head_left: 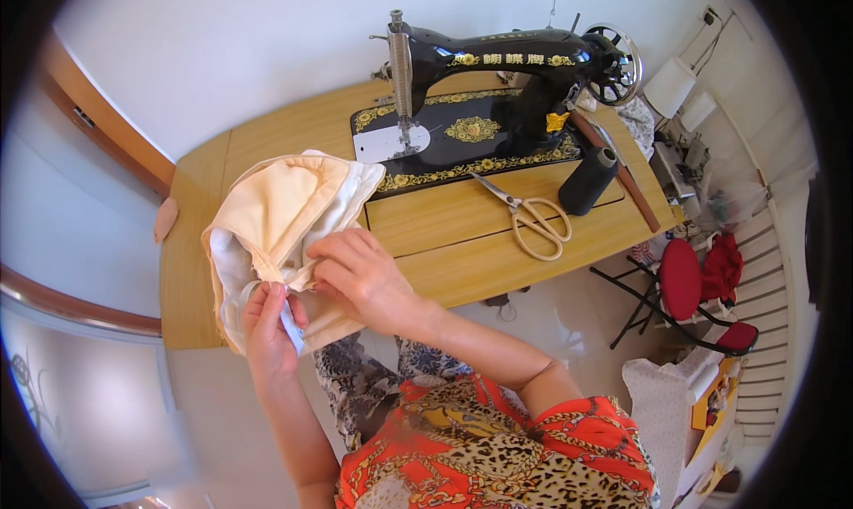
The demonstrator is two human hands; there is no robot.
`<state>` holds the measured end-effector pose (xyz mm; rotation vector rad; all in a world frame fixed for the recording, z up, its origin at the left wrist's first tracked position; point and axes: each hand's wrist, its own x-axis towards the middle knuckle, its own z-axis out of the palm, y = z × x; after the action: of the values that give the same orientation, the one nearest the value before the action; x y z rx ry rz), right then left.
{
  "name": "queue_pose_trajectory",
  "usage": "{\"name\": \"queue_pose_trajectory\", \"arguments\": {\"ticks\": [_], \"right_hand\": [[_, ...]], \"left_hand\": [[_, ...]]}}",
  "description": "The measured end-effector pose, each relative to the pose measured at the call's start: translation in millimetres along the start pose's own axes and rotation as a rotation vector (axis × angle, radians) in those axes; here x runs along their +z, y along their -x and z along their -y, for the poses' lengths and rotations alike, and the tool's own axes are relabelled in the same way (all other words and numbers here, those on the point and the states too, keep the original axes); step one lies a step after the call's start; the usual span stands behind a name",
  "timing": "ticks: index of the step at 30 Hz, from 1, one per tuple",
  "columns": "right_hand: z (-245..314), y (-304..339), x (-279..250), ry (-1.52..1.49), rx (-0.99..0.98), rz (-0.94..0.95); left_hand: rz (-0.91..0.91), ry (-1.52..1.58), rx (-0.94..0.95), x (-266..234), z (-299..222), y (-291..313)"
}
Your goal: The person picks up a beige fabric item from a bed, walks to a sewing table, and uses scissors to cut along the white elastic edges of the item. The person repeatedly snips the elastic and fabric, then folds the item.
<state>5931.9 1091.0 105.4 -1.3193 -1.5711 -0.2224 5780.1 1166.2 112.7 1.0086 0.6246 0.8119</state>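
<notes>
A cream fabric piece (283, 194) with a white lining lies bunched over the table's front left edge. My left hand (271, 331) pinches its gathered lower edge between thumb and fingers. From that hand hangs a narrow pale strip (291, 330); I cannot tell whether it is sewn to the fabric. Close beside it, my right hand (366, 282) is closed, its fingertips pinching the same fabric near the seam. What lies under those fingertips is hidden.
A black sewing machine (498, 56) stands behind the fabric on the wooden table (435, 269). Cream-handled scissors (529, 220), a black thread cone (588, 182) and a brown wooden strip (626, 185) lie to the right. A red folding chair (680, 278) stands beyond.
</notes>
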Motion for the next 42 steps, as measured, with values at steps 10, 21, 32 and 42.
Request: {"name": "queue_pose_trajectory", "arguments": {"ticks": [10, 21, 32, 42], "right_hand": [[-14, 9, 3, -0.066, 0.324, 0.037], [-5, 4, -14, -0.136, 0.500, 0.158], [-37, 77, -140, 0.627, 0.588, -0.079], [-62, 94, -158, 0.630, 0.599, 0.003]], "left_hand": [[-0.068, 0.133, -0.001, -3, 11, 0], [0.067, 0.385, -0.167, 7, 10, -3], [0.179, 0.463, -0.139, -6, 10, 1], [0.245, 0.338, -0.051, -8, 2, 5]]}}
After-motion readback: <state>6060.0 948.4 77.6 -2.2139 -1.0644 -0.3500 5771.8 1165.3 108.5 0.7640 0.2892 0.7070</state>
